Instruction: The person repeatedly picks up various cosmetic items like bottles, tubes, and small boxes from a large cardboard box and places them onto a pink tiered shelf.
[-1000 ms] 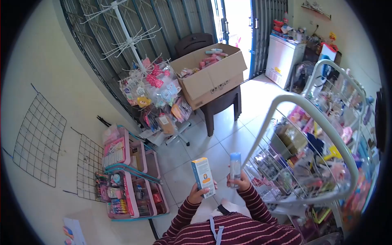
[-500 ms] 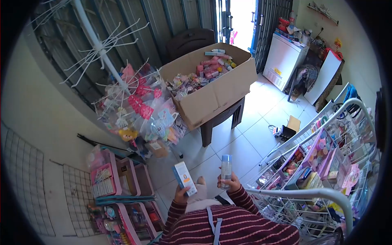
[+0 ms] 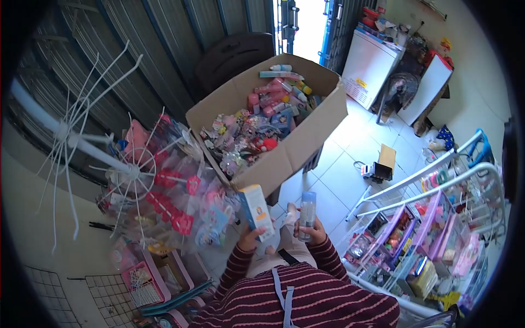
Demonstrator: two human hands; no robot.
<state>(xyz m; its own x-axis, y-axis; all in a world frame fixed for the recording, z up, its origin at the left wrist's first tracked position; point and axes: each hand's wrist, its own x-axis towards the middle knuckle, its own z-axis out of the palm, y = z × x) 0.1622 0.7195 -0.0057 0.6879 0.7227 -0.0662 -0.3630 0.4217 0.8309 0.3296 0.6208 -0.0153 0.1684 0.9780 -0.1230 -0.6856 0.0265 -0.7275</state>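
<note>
My left hand [image 3: 251, 236] is closed around the lower part of a blue and white box [image 3: 255, 213] with an orange print on its side. My right hand [image 3: 311, 232] grips a clear bottle [image 3: 307, 215] with a blue cap, held upright. Both things are in front of my striped top, a little apart from each other. Just beyond them stands a large open cardboard box [image 3: 298, 159], filled with pink bottles [image 3: 276, 98], tubes and many small wrapped items [image 3: 240, 139]. What the bottle contains cannot be made out.
A white wire display stand [image 3: 128, 170] hung with bagged goods is on the left, above pink trays [image 3: 143, 281]. At right stands a white rack [image 3: 437, 205] with purple bins. A white freezer [image 3: 369, 68] is by the bright doorway; a toy-like object [image 3: 377, 171] lies on the tiles.
The view has shifted closer to the cardboard box and shows more of its contents. The box in my left hand is nearer to the cardboard box's edge. Both hands keep their hold.
</note>
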